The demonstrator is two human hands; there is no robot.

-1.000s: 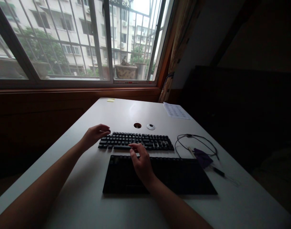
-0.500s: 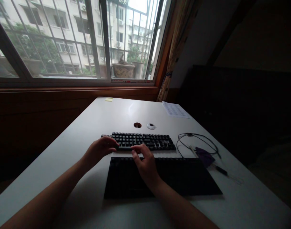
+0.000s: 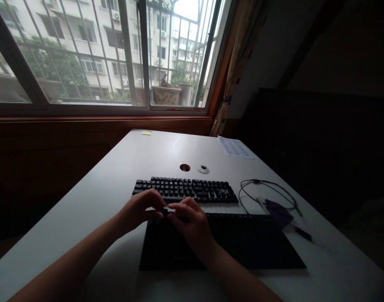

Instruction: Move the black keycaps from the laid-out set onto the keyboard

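Note:
Above the near black board, my hands have come together fingertip to fingertip. My left hand pinches a small black piece, which looks like a keycap. From the other side, the thumb and fingers of my right hand are closed on the same piece; its far side is hidden. Just beyond them lies a black keyboard, with lighter gaps showing among its keys. A row of black keys shows along the board's far edge, and its surface is too dark to make out.
Right of the board lie a looped black cable, a purple cloth and a black-handled tool with wire loops. Farther back are a round desk hole, a white ring cover, printed paper and a yellow note.
Both hands have drawn back from the keyboard's front edge toward me and closed together on the small black piece. The view has shifted slightly.

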